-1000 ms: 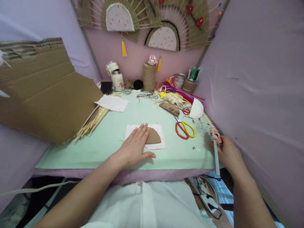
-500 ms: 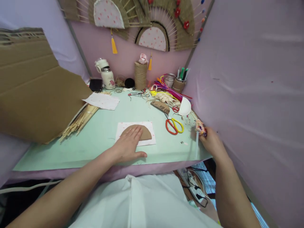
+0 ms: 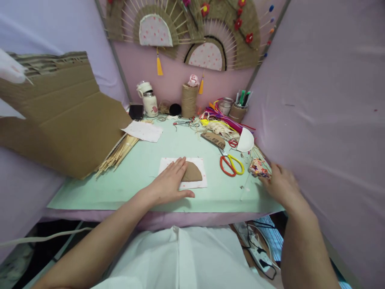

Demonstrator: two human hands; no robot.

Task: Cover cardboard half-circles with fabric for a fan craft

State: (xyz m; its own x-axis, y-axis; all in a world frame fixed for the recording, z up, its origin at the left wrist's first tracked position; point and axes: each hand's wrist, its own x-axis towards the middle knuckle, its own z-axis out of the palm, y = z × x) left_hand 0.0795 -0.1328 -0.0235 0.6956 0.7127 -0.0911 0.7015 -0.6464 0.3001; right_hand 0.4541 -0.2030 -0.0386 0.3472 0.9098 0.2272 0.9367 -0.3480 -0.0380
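My left hand lies flat, fingers outstretched, over a brown cardboard half-disc. Beneath the half-disc is a white piece of cloth with pink dots, and my palm covers their left part. At the right edge of the table my right hand is closed around one end of a floral-patterned glue gun, low over the tabletop. Its far fingers are partly hidden. Left of the glue gun lie scissors with one red and one yellow handle.
A large cardboard sheet leans at the left beside a bundle of thin sticks and another white cloth piece. Toward the back stand a bottle, a twine roll and a pen holder. A white half-disc lies at right.
The camera view has shifted, so the scene sits further right. My right hand has turned and lowered the glue gun, and its pale stick no longer shows clearly. My left hand stays on the cardboard.
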